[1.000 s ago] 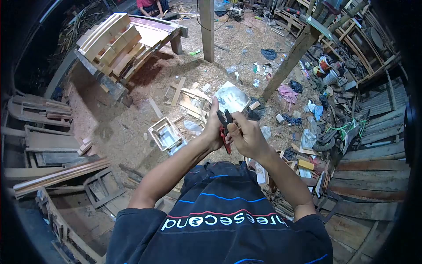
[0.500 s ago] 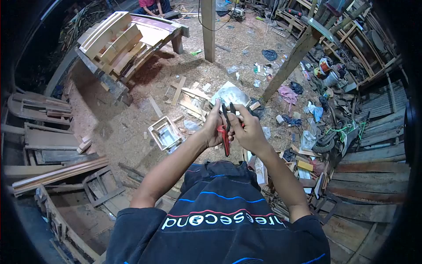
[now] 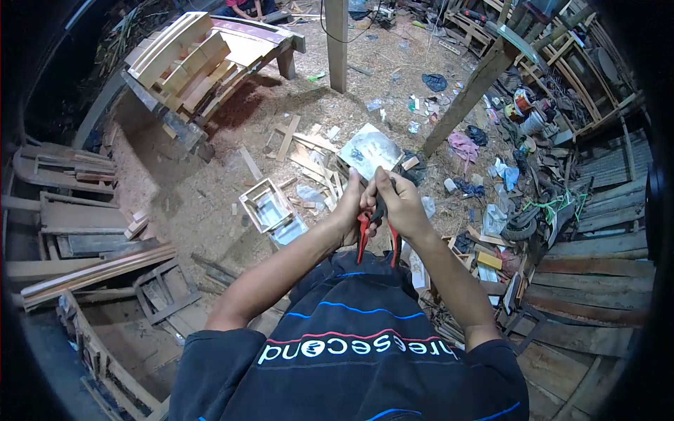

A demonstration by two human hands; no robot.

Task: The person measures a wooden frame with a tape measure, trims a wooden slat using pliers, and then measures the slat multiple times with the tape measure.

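Both of my hands are together in front of my chest, closed around a pair of pliers (image 3: 363,231) with red handles and dark metal parts. The two handles point back toward my shirt and stand apart. My left hand (image 3: 346,212) grips from the left, its thumb pointing forward. From the other side, my right hand (image 3: 406,212) wraps the dark part, its thumb raised. Fingers cover most of the jaws, so anything small between them cannot be made out. Just beyond the hands is a pale, stained square board (image 3: 370,147).
A small wooden frame box (image 3: 265,205) and scrap wood lie on the littered ground. Wooden pieces are stacked on a workbench (image 3: 284,45) at the upper left. Two posts (image 3: 337,56) rise ahead. Another person (image 3: 246,10) is at the far end. Clutter lines the right side.
The pliers have turned and come closer to my body; both red handles now show, spread toward me. My right hand has shifted its hold, and the jaws are now mostly covered.
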